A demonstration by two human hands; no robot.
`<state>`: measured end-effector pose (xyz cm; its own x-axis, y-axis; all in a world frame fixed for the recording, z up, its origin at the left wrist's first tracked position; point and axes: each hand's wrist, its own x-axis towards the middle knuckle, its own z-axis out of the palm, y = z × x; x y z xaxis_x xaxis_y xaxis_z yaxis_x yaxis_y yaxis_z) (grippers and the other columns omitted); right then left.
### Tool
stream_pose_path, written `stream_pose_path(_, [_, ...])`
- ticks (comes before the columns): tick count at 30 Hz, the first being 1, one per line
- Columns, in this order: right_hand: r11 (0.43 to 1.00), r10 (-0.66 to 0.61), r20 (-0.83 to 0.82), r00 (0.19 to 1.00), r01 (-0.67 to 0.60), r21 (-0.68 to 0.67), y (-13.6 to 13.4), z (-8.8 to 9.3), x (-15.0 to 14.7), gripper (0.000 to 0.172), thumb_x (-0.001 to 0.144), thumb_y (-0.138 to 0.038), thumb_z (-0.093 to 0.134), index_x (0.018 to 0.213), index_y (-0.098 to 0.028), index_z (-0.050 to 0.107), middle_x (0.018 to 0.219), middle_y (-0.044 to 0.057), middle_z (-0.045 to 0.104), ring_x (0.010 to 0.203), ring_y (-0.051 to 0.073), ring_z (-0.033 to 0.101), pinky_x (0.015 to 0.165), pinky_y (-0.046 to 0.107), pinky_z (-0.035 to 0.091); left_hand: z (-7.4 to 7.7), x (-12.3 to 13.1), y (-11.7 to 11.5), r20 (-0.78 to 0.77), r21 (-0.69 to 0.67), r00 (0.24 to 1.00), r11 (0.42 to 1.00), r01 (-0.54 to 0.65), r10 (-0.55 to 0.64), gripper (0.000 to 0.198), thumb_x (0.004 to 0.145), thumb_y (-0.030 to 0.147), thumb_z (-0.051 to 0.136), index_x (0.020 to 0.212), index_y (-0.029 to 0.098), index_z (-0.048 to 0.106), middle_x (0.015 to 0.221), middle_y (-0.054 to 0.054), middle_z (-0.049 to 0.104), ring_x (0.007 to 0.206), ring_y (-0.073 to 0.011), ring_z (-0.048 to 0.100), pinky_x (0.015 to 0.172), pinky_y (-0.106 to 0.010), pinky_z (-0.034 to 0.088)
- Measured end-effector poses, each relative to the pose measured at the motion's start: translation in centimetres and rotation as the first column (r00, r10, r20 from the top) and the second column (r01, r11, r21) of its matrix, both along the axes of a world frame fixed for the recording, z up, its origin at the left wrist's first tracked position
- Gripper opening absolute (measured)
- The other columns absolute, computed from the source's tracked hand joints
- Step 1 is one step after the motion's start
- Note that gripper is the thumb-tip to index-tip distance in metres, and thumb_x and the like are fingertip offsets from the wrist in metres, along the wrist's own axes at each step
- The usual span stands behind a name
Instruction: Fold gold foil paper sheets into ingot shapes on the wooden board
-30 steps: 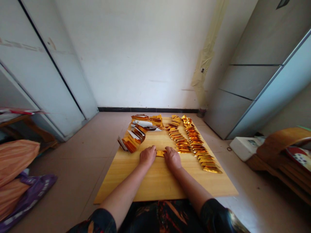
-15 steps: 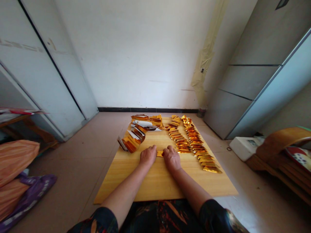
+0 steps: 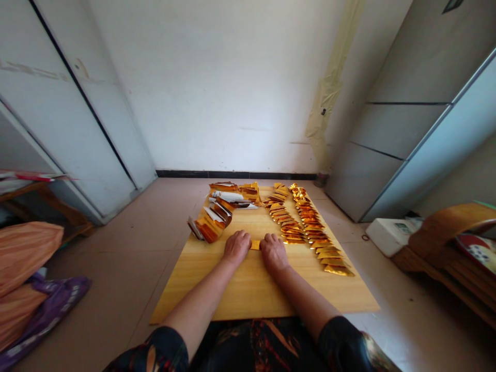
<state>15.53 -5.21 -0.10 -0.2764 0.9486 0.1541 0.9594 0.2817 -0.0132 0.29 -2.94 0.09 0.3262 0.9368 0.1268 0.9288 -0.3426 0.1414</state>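
A small strip of gold foil paper (image 3: 255,245) lies on the wooden board (image 3: 248,294) between my two hands. My left hand (image 3: 237,247) is closed on its left end, with the fingers curled. At the right end, my right hand (image 3: 273,251) also grips the strip, knuckles up and fingertips hidden. Right of my hands, folded gold foil pieces (image 3: 287,223) overlap in a row. A second, longer row of folded gold pieces (image 3: 318,235) runs along the board's right side. Loose gold foil sheets (image 3: 211,227) with white backs lie curled at the left.
More foil sheets (image 3: 248,192) lie at the board's far edge, near the white wall (image 3: 225,93). A grey fridge (image 3: 387,129) stands at the right, with a white box (image 3: 391,235) and wooden furniture (image 3: 445,248) nearby. Orange and purple bags (image 3: 34,289) are at the left.
My fingers have lowered and curled closer against the gold foil strip. Both hands stay in nearly the same place, and the rows of folded pieces are unchanged.
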Motion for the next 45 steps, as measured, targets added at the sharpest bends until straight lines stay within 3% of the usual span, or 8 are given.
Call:
stream_pose_path(6, [0.987, -0.091, -0.135, 0.987, 0.072, -0.145, 1.4, 0.0, 0.8, 0.022, 0.091, -0.022, 0.048, 0.090, -0.021, 0.070, 0.092, 0.006, 0.061, 0.080, 0.014, 0.058, 0.066, 0.023, 0.038, 0.0, -2.3, 0.1, 0.088, 0.021, 0.985, 0.989, 0.146, -0.147, 0.022, 0.088, 0.028, 0.049, 0.084, 0.024, 0.070, 0.093, -0.005, 0.063, 0.097, -0.0198, 0.053, 0.086, -0.034, 0.040])
stream_pose_path(9, [0.987, -0.108, -0.177, 0.978, 0.085, -0.133, 1.4, 0.2, 1.1, 0.020, 0.090, -0.022, 0.050, 0.090, -0.023, 0.070, 0.091, 0.005, 0.061, 0.081, 0.014, 0.058, 0.066, 0.022, 0.038, -0.5, -3.3, -0.1, 0.165, 0.040, 0.979, 0.993, 0.111, -0.116, 0.019, 0.086, 0.030, 0.054, 0.093, 0.030, 0.071, 0.100, -0.003, 0.063, 0.102, -0.0202, 0.051, 0.088, -0.036, 0.038])
stream_pose_path(12, [0.998, 0.054, -0.120, 0.991, -0.056, -0.017, 1.1, 0.6, 0.9, 0.020, 0.091, -0.023, 0.050, 0.094, -0.025, 0.070, 0.097, 0.006, 0.061, 0.093, 0.017, 0.053, 0.073, 0.025, 0.037, -1.0, -3.4, -0.3, 0.201, 0.044, 0.977, 0.997, 0.057, -0.065, 0.018, 0.084, 0.029, 0.057, 0.094, 0.031, 0.072, 0.103, -0.003, 0.062, 0.103, -0.0206, 0.051, 0.089, -0.037, 0.036])
stream_pose_path(16, [0.925, 0.380, 0.022, 0.925, -0.380, 0.002, 0.7, 0.8, 0.3, 0.024, 0.095, -0.028, 0.045, 0.113, -0.029, 0.062, 0.100, 0.006, 0.060, 0.095, 0.019, 0.049, 0.077, 0.028, 0.035, -1.2, -3.1, -0.2, 0.245, 0.033, 0.969, 0.999, 0.021, -0.028, 0.017, 0.081, 0.028, 0.060, 0.092, 0.030, 0.072, 0.102, -0.003, 0.062, 0.102, -0.0210, 0.051, 0.088, -0.037, 0.037])
stream_pose_path(22, [0.887, 0.461, 0.084, 0.883, -0.462, -0.011, 0.6, 0.7, 0.4, 0.030, 0.098, -0.030, 0.038, 0.123, -0.029, 0.055, 0.099, 0.006, 0.060, 0.092, 0.019, 0.049, 0.074, 0.029, 0.036, -1.2, -3.1, 0.0, 0.292, 0.017, 0.956, 1.000, -0.003, -0.002, 0.017, 0.078, 0.025, 0.063, 0.090, 0.032, 0.073, 0.101, -0.002, 0.062, 0.103, -0.0222, 0.051, 0.090, -0.039, 0.038])
stream_pose_path(35, [0.899, 0.437, 0.083, 0.895, -0.439, -0.002, -0.3, 0.8, 2.0, 0.020, 0.096, -0.029, 0.044, 0.101, -0.024, 0.063, 0.096, 0.004, 0.062, 0.087, 0.018, 0.049, 0.069, 0.028, 0.033, -1.6, -3.5, 0.5, 0.308, -0.060, 0.951, 0.998, -0.017, 0.035, 0.022, 0.079, 0.022, 0.061, 0.093, 0.034, 0.073, 0.117, -0.001, 0.058, 0.113, -0.0239, 0.048, 0.097, -0.042, 0.037])
stream_pose_path(45, [0.918, 0.397, 0.002, 0.918, -0.396, 0.033, -1.7, 0.8, 4.4, 0.019, 0.095, -0.019, 0.044, 0.091, -0.019, 0.062, 0.093, 0.004, 0.063, 0.088, 0.016, 0.050, 0.075, 0.027, 0.034, -1.7, -3.6, 0.5, 0.294, -0.083, 0.955, 0.996, -0.022, 0.046, 0.027, 0.079, 0.021, 0.057, 0.097, 0.034, 0.072, 0.123, -0.001, 0.057, 0.116, -0.0247, 0.046, 0.100, -0.044, 0.035])
